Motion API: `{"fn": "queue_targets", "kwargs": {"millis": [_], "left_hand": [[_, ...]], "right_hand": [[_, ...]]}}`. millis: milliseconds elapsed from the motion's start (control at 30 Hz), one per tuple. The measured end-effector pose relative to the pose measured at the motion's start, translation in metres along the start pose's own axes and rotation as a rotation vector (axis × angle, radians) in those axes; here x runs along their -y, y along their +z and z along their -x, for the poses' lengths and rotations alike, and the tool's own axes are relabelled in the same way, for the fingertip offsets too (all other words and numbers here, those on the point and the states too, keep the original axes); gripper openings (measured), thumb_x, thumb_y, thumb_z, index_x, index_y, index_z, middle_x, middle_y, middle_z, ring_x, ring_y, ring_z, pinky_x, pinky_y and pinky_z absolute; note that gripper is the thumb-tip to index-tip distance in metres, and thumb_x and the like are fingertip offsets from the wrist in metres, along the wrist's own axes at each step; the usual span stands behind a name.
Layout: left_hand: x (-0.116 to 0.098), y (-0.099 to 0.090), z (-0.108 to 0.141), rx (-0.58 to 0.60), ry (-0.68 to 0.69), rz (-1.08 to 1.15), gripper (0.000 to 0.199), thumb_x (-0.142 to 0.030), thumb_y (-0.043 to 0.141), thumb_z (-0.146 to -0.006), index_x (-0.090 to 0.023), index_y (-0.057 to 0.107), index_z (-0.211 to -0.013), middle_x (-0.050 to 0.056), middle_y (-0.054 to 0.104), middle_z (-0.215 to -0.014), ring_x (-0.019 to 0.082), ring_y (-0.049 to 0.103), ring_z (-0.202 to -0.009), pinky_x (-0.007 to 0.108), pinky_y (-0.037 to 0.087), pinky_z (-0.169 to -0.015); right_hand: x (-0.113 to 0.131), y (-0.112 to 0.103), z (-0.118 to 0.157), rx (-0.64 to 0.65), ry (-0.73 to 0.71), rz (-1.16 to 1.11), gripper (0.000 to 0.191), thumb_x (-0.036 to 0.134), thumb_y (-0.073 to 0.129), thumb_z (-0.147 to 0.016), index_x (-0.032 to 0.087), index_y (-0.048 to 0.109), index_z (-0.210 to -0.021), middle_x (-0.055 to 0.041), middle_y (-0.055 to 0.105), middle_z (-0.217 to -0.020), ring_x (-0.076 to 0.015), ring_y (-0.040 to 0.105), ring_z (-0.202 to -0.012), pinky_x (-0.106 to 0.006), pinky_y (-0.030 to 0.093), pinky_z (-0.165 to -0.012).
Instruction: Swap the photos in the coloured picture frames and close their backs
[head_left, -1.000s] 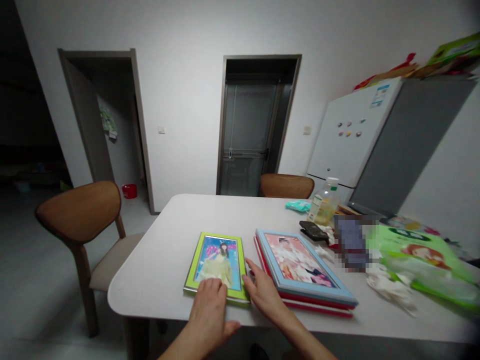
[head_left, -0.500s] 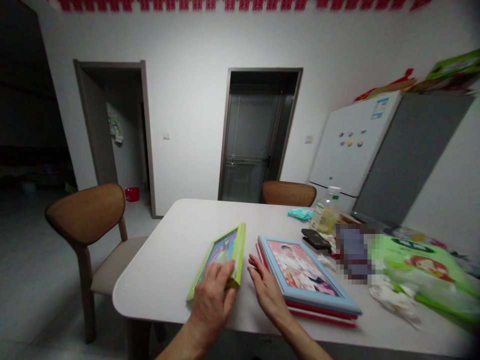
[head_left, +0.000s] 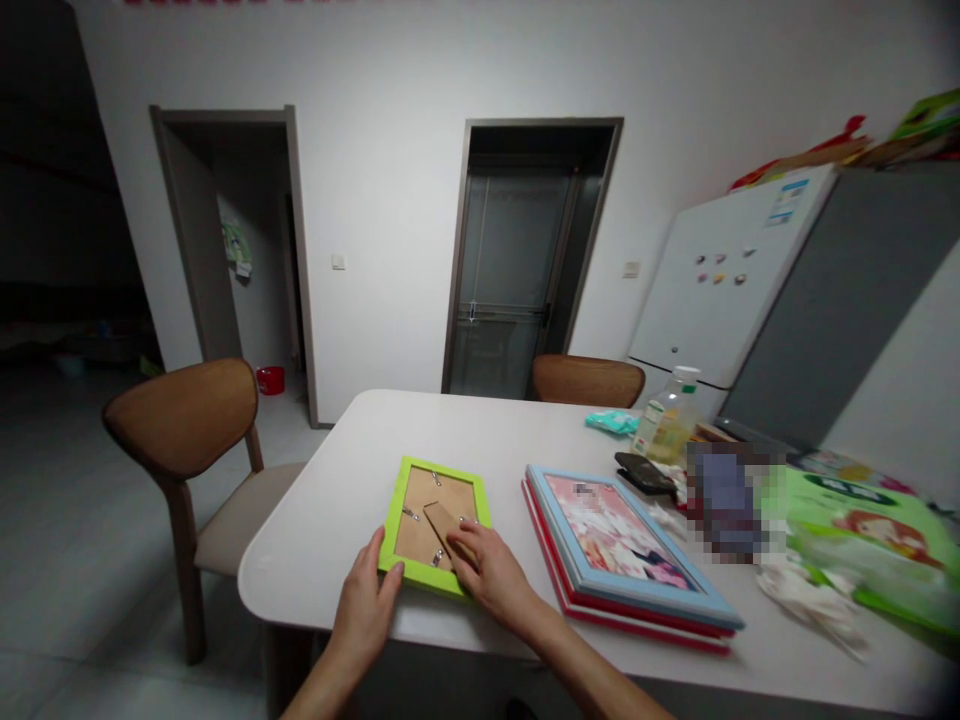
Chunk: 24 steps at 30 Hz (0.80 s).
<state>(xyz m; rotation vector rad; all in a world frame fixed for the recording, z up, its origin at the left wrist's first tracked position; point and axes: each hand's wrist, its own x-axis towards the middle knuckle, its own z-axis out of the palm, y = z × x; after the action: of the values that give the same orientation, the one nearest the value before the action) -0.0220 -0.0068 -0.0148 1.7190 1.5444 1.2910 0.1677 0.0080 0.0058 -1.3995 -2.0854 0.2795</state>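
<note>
A green picture frame [head_left: 429, 576] lies back side up near the front edge of the white table [head_left: 330, 490]. Its brown backing shows small metal clips and a stand flap. My left hand [head_left: 366, 600] grips the frame's lower left corner, thumb on the front rim and fingers along the side. Over the lower right part of the backing is my right hand [head_left: 491, 570], its fingers bent together at the stand flap and the frame's right side. Whether the fingertips pinch anything is hidden. A blue frame [head_left: 637, 590] with a picture tops a stack with red frames to the right.
Beyond the stack are a black object [head_left: 643, 473], a bottle [head_left: 666, 420], a teal packet [head_left: 611, 422], crumpled tissue [head_left: 814, 605] and a green package [head_left: 885, 540]. Wooden chairs stand at the left [head_left: 187, 420] and the far side [head_left: 589, 378].
The green frame has gone from tilted, picture side showing, to lying back side up. My left hand has shifted to its left corner, and my right hand has come onto its right part.
</note>
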Motion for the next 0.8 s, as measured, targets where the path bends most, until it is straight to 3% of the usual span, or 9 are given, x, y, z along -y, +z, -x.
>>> {"fn": "queue_targets", "kwargs": {"millis": [200,333,467,600,800], "left_hand": [[0.010,0.006,0.016,0.074,0.193,-0.293,0.042,-0.028,0.043,-0.075,-0.010,0.045,-0.113,0.014,0.050,-0.117,0.022,0.045,-0.110,0.038,0.035,-0.093],[0.011,0.005,0.024,0.126,0.222,-0.396,0.039,-0.027,0.046,-0.075,-0.012,0.047,-0.111,0.015,0.046,-0.122,0.023,0.042,-0.113,0.040,0.035,-0.094],[-0.003,0.002,0.020,0.212,0.250,-0.383,0.041,-0.021,0.050,-0.073,-0.012,0.047,-0.112,0.015,0.040,-0.127,0.022,0.038,-0.116,0.037,0.034,-0.095],[-0.013,0.000,0.009,0.339,0.338,-0.331,0.027,-0.021,0.057,-0.069,-0.017,0.056,-0.095,0.010,0.050,-0.119,0.021,0.040,-0.115,0.039,0.031,-0.097],[-0.010,-0.005,0.003,0.398,0.328,-0.240,0.015,-0.021,0.059,-0.068,-0.020,0.057,-0.083,0.005,0.056,-0.112,0.019,0.042,-0.113,0.033,0.031,-0.097]], "right_hand": [[0.000,-0.005,0.005,0.080,-0.010,0.061,0.029,0.018,0.048,-0.069,0.022,0.061,-0.095,-0.0077,0.054,-0.103,-0.0193,0.048,-0.098,-0.029,0.036,-0.083],[0.003,-0.010,0.012,0.140,-0.025,0.073,0.028,0.015,0.047,-0.068,0.022,0.062,-0.091,-0.0072,0.052,-0.101,-0.0187,0.048,-0.095,-0.029,0.035,-0.081],[0.007,-0.016,0.007,0.198,-0.055,0.075,0.025,0.017,0.050,-0.067,0.022,0.063,-0.088,-0.0065,0.052,-0.101,-0.0181,0.047,-0.093,-0.029,0.034,-0.081],[0.007,-0.011,-0.004,0.245,-0.174,0.043,0.019,0.021,0.053,-0.069,0.024,0.066,-0.083,-0.0053,0.054,-0.100,-0.0179,0.047,-0.093,-0.029,0.034,-0.082],[0.004,0.004,-0.010,0.148,-0.159,0.051,0.015,0.026,0.054,-0.070,0.025,0.068,-0.074,-0.0037,0.058,-0.093,-0.0177,0.048,-0.090,-0.029,0.035,-0.079]]}}
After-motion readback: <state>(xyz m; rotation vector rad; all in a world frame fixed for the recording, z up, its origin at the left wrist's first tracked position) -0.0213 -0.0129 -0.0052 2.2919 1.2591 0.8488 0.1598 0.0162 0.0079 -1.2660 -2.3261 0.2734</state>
